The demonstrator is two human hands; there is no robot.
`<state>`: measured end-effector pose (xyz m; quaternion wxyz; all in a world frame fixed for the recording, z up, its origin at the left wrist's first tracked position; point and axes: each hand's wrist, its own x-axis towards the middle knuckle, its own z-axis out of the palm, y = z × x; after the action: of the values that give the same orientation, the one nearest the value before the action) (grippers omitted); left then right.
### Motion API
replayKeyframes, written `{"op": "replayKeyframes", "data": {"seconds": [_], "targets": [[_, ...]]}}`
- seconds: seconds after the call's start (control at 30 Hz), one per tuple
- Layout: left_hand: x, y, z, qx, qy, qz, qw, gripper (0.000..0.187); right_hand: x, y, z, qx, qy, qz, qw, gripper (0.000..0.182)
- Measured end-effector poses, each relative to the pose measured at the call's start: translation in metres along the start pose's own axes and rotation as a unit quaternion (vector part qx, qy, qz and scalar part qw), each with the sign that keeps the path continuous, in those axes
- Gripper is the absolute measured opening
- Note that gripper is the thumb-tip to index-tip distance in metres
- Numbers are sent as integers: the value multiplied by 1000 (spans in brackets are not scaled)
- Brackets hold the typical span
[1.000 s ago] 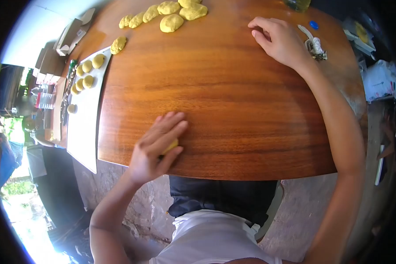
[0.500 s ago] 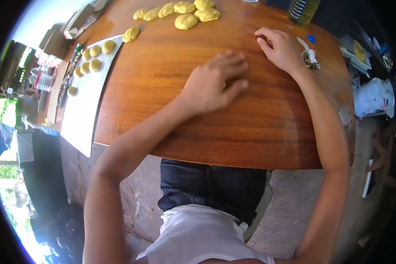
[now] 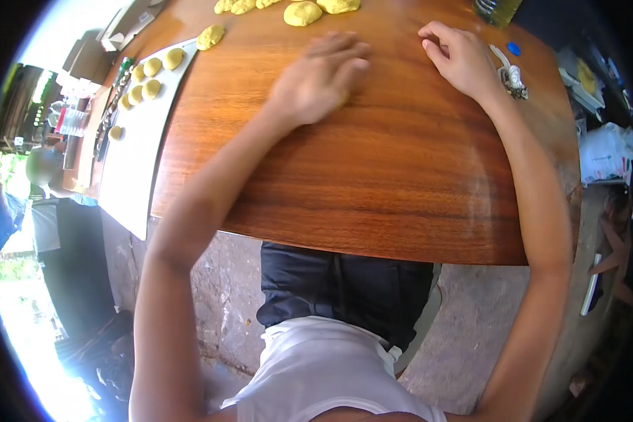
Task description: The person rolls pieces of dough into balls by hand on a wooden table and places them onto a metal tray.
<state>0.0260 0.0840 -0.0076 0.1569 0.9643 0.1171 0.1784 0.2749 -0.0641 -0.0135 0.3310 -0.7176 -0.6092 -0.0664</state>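
Observation:
My left hand [image 3: 316, 79] is palm down over the middle of the brown wooden table [image 3: 373, 183], its fingers blurred; a sliver of yellow shows under its edge. My right hand [image 3: 461, 60] rests on the table further right, fingers curled loosely, with nothing visible in it. Several yellow dough lumps [image 3: 303, 13] lie at the far edge, partly out of view. One separate lump [image 3: 210, 37] sits beside the white tray [image 3: 130, 169]. Small round dough balls [image 3: 151, 89] stand on that tray at the left.
A bottle of yellowish liquid [image 3: 498, 10] stands at the far right, near a blue cap [image 3: 513, 48] and a white crumpled item [image 3: 511, 76]. Cardboard boxes [image 3: 88, 67] are at the far left. A white plastic bag [image 3: 607, 155] is beyond the right edge.
My left hand has moved left and slightly away from me across the table. The view has shifted, so the far dough lumps are now partly cut off. My right hand keeps its pose.

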Motion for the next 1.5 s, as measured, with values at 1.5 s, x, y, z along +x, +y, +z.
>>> {"op": "replayKeyframes", "data": {"seconds": [1.5], "targets": [[46,64,44,130,7,-22,991,89,-2,0,-7,38,-47,20,998,19]]}}
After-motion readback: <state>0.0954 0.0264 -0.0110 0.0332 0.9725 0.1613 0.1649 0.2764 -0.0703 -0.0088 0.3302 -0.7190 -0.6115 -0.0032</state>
